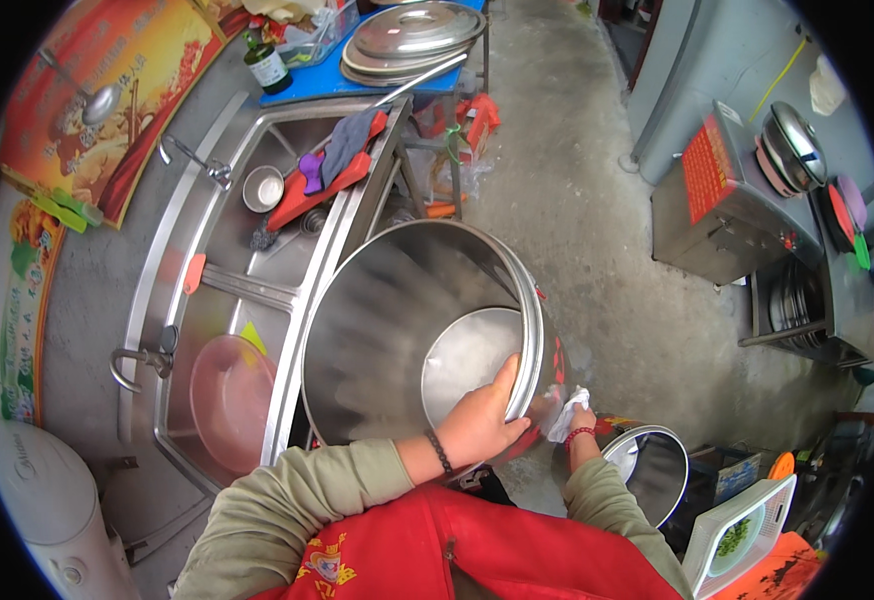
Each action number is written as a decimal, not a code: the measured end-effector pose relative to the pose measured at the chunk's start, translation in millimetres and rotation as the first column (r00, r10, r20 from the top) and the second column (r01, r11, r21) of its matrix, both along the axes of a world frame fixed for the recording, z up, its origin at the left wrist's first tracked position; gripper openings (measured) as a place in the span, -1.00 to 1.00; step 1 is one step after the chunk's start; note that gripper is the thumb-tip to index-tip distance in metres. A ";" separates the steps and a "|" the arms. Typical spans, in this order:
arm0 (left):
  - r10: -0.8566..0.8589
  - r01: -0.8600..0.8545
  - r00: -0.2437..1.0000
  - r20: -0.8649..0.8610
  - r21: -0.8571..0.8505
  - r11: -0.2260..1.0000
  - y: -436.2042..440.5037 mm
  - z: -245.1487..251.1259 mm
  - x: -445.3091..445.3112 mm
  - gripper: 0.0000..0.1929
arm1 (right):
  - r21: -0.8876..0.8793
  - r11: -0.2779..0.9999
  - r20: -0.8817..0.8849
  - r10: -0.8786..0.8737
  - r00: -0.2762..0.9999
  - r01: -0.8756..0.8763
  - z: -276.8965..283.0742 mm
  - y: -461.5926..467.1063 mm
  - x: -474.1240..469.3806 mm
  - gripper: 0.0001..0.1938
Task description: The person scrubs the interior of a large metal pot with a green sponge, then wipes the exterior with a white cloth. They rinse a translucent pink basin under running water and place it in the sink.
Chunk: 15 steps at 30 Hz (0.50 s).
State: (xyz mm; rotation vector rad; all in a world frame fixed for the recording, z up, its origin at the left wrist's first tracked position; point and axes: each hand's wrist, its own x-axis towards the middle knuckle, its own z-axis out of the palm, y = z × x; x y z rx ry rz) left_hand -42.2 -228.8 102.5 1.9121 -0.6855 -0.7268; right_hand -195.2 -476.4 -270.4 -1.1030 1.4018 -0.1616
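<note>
A large, deep stainless steel pot (377, 330) stands open before me, its mouth facing up towards the camera and its inside bare. My left hand (482, 424) grips the right side of its rim, with the fingers inside and the thumb over the edge. My right hand (582, 426) holds a crumpled white cloth (568, 416) at the outer wall of the pot, low on the right. Red markings show on that outer wall. Beside my right forearm is a smaller metal pot (658, 476), partly hidden by the sleeve.
Left of the pot runs a steel double sink (298, 300) with a pink basin (230, 405), a metal cup (263, 189) and a red rack (317, 191). Pot lids (418, 34) lie on a blue table. A steel cabinet (714, 217) is at right, a white basket (744, 525) lower right.
</note>
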 end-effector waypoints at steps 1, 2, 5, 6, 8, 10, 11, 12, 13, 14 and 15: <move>0.008 -0.010 1.000 -0.025 -0.061 0.998 2.9 -1.5 -0.8 -0.16 | 0.014 0.997 0.007 -0.070 0.998 0.070 0.3 -6.7 -3.3 -0.63; -0.029 0.023 0.998 -0.055 -0.095 0.995 6.3 -3.3 -0.9 -0.21 | 0.067 0.983 0.093 -0.178 0.980 0.172 1.8 -14.5 -4.7 -0.65; -0.137 0.123 0.984 -0.111 -0.127 0.984 22.9 -7.0 -4.1 -0.35 | 0.198 0.950 0.280 -0.289 0.915 0.240 20.0 -34.9 -2.8 -0.64; -0.188 0.183 0.971 -0.149 -0.047 0.982 34.2 -5.4 -6.0 -0.39 | 0.191 0.954 0.279 -0.279 0.919 0.231 32.2 -40.9 1.9 -0.64; -0.290 0.306 0.930 -0.225 0.041 0.951 58.1 -3.5 -9.8 -0.49 | 0.203 0.956 0.342 -0.270 0.900 0.210 63.0 -50.0 13.7 -0.65; -0.376 0.415 0.885 -0.273 0.103 0.904 84.3 -1.8 -11.0 -0.51 | 0.214 0.957 0.439 -0.274 0.856 0.196 100.7 -53.7 30.4 -0.65; -0.423 0.462 0.865 -0.270 0.102 0.881 98.8 -1.4 -10.6 -0.50 | 0.223 0.954 0.499 -0.287 0.818 0.199 122.2 -54.1 37.9 -0.66; -0.428 0.488 0.855 -0.292 0.179 0.854 113.9 -1.8 -8.7 -0.48 | 0.270 0.943 0.569 -0.319 0.758 0.194 144.4 -53.2 46.8 -0.64; -0.438 0.505 0.851 -0.290 0.221 0.834 129.4 -2.8 -6.6 -0.45 | 0.283 0.948 0.617 -0.295 0.730 0.144 168.0 -52.2 54.0 -0.61; -0.450 0.521 0.846 -0.287 0.262 0.812 144.3 -4.6 -4.3 -0.42 | 0.282 0.951 0.659 -0.287 0.695 0.125 191.6 -49.8 62.4 -0.59; -0.463 0.525 0.849 -0.253 0.322 0.788 159.4 -6.7 -2.0 -0.41 | 0.288 0.951 0.709 -0.288 0.643 0.108 215.6 -46.6 70.3 -0.58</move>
